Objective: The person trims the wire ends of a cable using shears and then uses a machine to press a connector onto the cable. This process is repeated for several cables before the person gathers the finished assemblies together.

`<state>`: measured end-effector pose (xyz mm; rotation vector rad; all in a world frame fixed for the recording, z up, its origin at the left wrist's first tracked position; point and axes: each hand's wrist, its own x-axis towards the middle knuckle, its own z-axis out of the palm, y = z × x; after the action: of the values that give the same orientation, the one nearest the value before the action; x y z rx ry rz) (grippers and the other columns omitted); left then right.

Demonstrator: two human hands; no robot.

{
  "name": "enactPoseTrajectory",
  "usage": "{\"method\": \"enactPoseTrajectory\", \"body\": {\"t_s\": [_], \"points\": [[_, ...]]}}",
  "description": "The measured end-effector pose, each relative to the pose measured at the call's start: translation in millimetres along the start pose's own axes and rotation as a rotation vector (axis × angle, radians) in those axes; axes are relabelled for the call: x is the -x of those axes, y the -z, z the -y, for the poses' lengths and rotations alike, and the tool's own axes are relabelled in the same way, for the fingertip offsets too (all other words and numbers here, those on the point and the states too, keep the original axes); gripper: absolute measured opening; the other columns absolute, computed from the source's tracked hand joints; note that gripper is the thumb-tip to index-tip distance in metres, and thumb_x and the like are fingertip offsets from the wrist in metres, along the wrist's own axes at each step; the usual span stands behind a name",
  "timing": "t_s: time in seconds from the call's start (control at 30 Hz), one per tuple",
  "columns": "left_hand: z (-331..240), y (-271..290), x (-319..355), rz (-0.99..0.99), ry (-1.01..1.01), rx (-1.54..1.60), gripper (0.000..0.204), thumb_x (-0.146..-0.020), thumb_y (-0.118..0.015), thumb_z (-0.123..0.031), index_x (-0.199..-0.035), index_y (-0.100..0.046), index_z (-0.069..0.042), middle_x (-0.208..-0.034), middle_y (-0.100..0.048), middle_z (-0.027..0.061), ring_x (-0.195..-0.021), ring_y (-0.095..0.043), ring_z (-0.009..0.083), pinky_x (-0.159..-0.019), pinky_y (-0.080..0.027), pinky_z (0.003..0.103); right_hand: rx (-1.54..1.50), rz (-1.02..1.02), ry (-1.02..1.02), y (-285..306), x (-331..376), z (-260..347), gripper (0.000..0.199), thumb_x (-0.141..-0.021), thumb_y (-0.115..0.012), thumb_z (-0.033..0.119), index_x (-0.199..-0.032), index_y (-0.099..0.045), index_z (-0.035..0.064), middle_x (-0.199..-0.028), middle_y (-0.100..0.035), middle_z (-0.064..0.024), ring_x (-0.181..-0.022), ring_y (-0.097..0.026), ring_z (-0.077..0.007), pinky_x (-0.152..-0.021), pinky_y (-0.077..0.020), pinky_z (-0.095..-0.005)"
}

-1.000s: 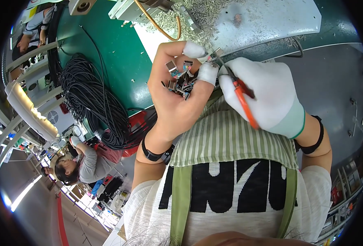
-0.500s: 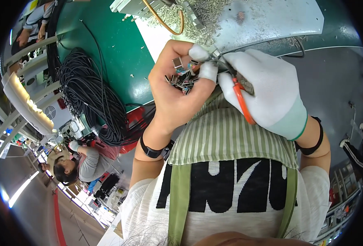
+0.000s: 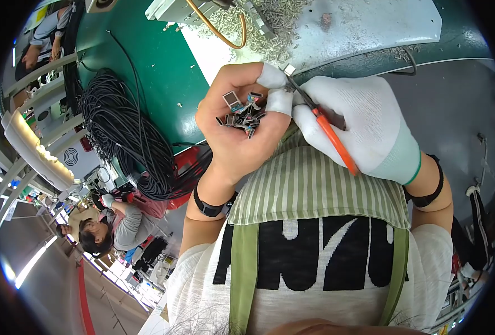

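Note:
My left hand (image 3: pixel 231 117) is cupped over the bench's near edge, holding several small metal connectors (image 3: pixel 244 117) in its palm. White tape or finger covers wrap its thumb and forefinger, whose tips press together beside a tool's jaws. In a white knit glove, my right hand (image 3: pixel 359 123) is closed around orange-handled pliers (image 3: pixel 334 139); their dark jaws point up and left to the left fingertips. A small silvery connector (image 3: pixel 289 70) shows at the jaw tip. Whether fingers or jaws bear it I cannot tell.
Many small metal pieces (image 3: pixel 275 47) lie heaped on a white sheet (image 3: pixel 365 28) beside a metal fixture with a brown tube (image 3: pixel 239 39). A big bundle of black cables (image 3: pixel 119 128) lies on the green bench (image 3: pixel 152 72) at left. Another person (image 3: pixel 127 223) works farther left.
The pliers have swung so that their jaws point more upward, and a small silvery connector stands out at the tip. My left hand has shifted slightly left, its palm showing more.

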<state>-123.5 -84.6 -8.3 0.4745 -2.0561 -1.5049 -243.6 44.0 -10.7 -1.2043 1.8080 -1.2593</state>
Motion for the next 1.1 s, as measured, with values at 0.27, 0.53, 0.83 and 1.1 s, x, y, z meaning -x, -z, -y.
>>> {"method": "enactPoseTrajectory", "body": {"t_s": [0.27,0.53,0.83,1.1], "points": [[4,1,0,0.058,-0.036,-0.046,0.031,-0.073,-0.065,0.007,-0.102,-0.056,0.003,-0.086,-0.065,0.006,-0.07,-0.058,0.0056,-0.061,-0.046,0.019,0.023,-0.007,0.059,7,2,-4,0.014,-0.083,-0.062,0.016,-0.082,-0.06,0.002,-0.06,-0.051,-0.0091,-0.049,-0.052,-0.0182,-0.05,-0.0404,-0.03],[9,4,7,0.045,0.166,-0.104,0.024,-0.074,-0.066,0.003,-0.095,-0.055,-0.002,-0.08,-0.062,0.0024,-0.069,-0.056,0.0043,-0.061,-0.046,0.021,-0.046,-0.3,-0.001,27,5,4,0.016,-0.084,-0.062,0.017,-0.082,-0.06,0.0015,-0.062,-0.052,-0.0103,-0.052,-0.054,-0.0204,-0.051,-0.0422,-0.0308],[2,4,2,0.044,0.135,-0.028,0.025,-0.073,-0.066,0.005,-0.094,-0.053,-0.001,-0.078,-0.06,0.0005,-0.065,-0.05,0.0029,-0.06,-0.042,0.018,0.18,0.029,0.029,0,4,0,0.016,-0.083,-0.062,0.016,-0.079,-0.058,0.0016,-0.059,-0.051,-0.0092,-0.05,-0.053,-0.0193,-0.049,-0.0405,-0.0305],[-1,0,1,0.003,0.163,0.066,0.025,-0.076,-0.066,0.005,-0.097,-0.055,0.0,-0.076,-0.059,-0.0004,-0.066,-0.05,0.0021,-0.057,-0.04,0.018,-0.064,0.055,0.024,2,3,-2,0.018,-0.085,-0.06,0.018,-0.077,-0.058,0.0021,-0.059,-0.051,-0.0085,-0.049,-0.052,-0.0184,-0.049,-0.0392,-0.03]]}}
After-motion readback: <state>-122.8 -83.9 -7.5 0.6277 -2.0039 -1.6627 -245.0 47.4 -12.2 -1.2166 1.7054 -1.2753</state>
